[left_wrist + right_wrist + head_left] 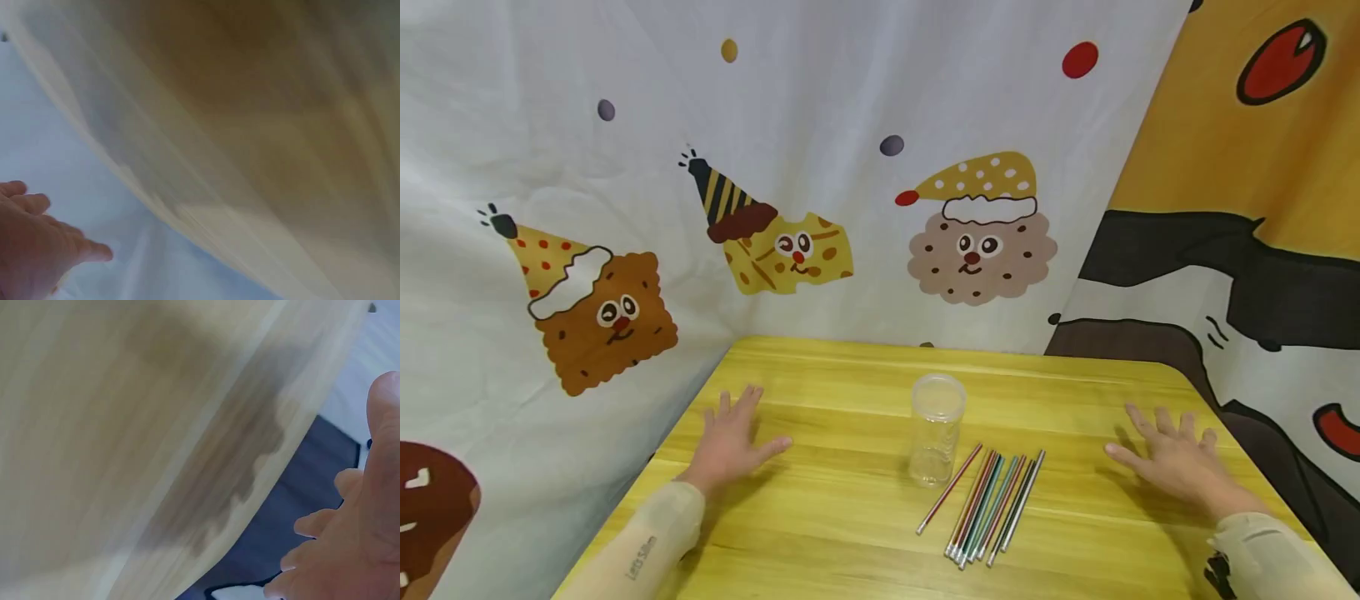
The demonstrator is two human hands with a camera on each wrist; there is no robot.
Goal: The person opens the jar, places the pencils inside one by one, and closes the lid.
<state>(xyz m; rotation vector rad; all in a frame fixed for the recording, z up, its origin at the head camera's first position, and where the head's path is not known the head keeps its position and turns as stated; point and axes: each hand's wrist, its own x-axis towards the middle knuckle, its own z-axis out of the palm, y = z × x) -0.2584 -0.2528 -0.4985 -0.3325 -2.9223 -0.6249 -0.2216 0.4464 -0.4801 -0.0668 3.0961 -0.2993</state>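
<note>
Near the left edge of the table, my left hand has its fingers spread and holds nothing. My right hand, also spread and holding nothing, is near the right edge. Between them stands a clear plastic cup, upright. Several pencils in red, green, black and silver lie in a loose bundle to its right, and a single red pencil lies slanted beside the cup. The left wrist view has my left hand at its lower left; the right wrist view has my right hand at its right.
The wood-grain table has rounded far corners. Behind it hangs a white curtain printed with cartoon biscuits and cheese. On the right the cloth has an orange and black print.
</note>
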